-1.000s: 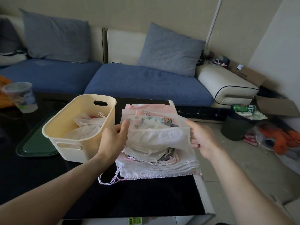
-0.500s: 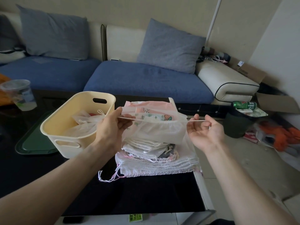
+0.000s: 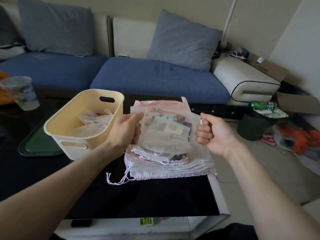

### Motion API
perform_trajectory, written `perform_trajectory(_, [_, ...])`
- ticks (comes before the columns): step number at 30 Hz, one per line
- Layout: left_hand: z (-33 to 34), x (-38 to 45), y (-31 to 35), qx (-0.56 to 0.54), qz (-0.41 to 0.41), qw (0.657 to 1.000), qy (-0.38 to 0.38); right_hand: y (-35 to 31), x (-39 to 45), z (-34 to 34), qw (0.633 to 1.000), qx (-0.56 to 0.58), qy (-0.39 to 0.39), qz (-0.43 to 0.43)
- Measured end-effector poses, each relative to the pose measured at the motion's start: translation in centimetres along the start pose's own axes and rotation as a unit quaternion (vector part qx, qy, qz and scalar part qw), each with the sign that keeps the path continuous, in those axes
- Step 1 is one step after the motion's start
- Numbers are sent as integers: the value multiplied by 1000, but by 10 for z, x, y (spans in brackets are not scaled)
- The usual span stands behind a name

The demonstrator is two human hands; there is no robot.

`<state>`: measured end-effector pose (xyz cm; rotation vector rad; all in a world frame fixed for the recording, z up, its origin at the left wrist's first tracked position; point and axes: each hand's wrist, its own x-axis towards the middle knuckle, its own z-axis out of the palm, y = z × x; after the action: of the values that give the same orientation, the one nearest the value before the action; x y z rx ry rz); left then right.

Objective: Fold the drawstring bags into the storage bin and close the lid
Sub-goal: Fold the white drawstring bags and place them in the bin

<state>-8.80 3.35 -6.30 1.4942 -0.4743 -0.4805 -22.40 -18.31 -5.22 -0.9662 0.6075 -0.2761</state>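
Both grips clench a sheer white drawstring bag [image 3: 166,134], the left hand [image 3: 125,131] pinching its left edge, the right hand [image 3: 210,132] fisted on its right edge, knuckles toward the camera; the bag is stretched flat between them, long axis left to right, above the pile of bags [image 3: 170,168] on the desk [image 3: 155,198]; the cream storage bin [image 3: 83,122] stands just left of the pile, holding bags, lidless.

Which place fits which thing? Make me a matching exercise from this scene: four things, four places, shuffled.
Things:
1. storage bin
2. green lid
3. plastic cup
4. green can

Places:
A. on top of the dark waste bin
B. far left of the table
C. flat on the table, under the bin's left side
D. left of the bag pile

Pairs: 1-D, 2-C, 3-B, 4-A
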Motion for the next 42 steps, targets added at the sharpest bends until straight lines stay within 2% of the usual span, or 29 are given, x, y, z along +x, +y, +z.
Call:
perform_trajectory(3, [-4, -3, 0, 207, 50, 977, -19, 4, 0, -2, 990, -139, 34, 5])
perform_trajectory(6, [-7, -3, 1, 314, 73, 946, -28, 4, -2, -3, 980, -190, 56, 34])
perform_trajectory(9, [-8, -1, 1, 364, 86, 927, -25, 0, -5, -4, 968, -236, 72, 43])
perform_trajectory(15, [-3, -1, 2, 401, 81, 909, -81, -7, -8, -13, 947, -302, 100, 54])
perform_trajectory(19, [5, -7, 3, 373, 149, 914, -58, -5, -8, -10, 907, -409, 85, 53])
perform_trajectory(21, [9, -9, 4, 300, 171, 937, -51, 1, -7, -5, 893, -448, 44, 17])
perform_trajectory(24, [14, -11, 10, 157, 177, 968, -84, 13, -9, 11, 900, -428, -49, -67])
perform_trajectory(28, [21, -17, 17, 79, 195, 969, -130, 30, -10, 33, 848, -489, -120, -166])
perform_trajectory(31, [25, -22, 21, 38, 183, 968, -166, 36, -12, 40, 819, -518, -181, -165])
perform_trajectory(34, [20, -24, 24, 31, 177, 967, -182, 44, -15, 46, 796, -546, -183, -187])
perform_trajectory(37, [16, -23, 21, 61, 152, 969, -186, 47, -16, 52, 795, -550, -175, -186])
perform_trajectory(40, [15, -22, 11, 82, 92, 969, -213, 46, -17, 53, 824, -503, -187, -183])
perform_trajectory(42, [13, -20, 2, 154, 83, 961, -215, 45, -17, 51, 840, -475, -182, -187])
